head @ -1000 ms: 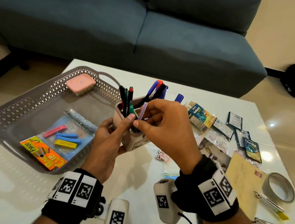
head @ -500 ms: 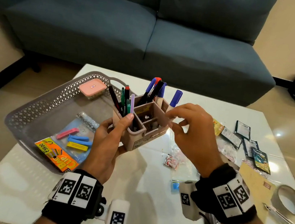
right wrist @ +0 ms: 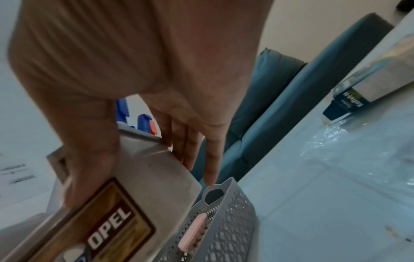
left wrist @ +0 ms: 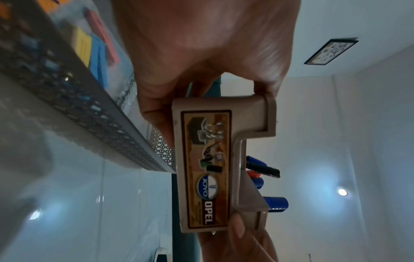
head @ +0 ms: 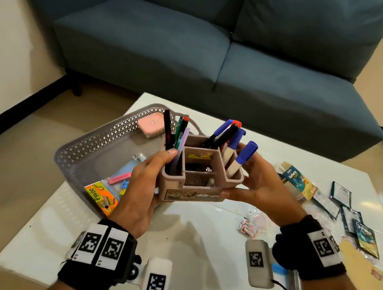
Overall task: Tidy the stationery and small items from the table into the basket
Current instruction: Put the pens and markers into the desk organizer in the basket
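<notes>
Pen holder [head: 197,177], brown plastic with several compartments and a "JOYO OPEL" label, is held clear above the white bench [head: 196,244], just right of the grey perforated basket [head: 102,142]. Left hand [head: 141,187] grips its left end, thumb hooked over the rim. Right hand [head: 263,184] grips the right end, fingers wrapped behind. Markers [head: 226,135] and pens [head: 175,130] stand upright inside. Basket contains a pink case [head: 151,124] and a clip packet [head: 110,190].
</notes>
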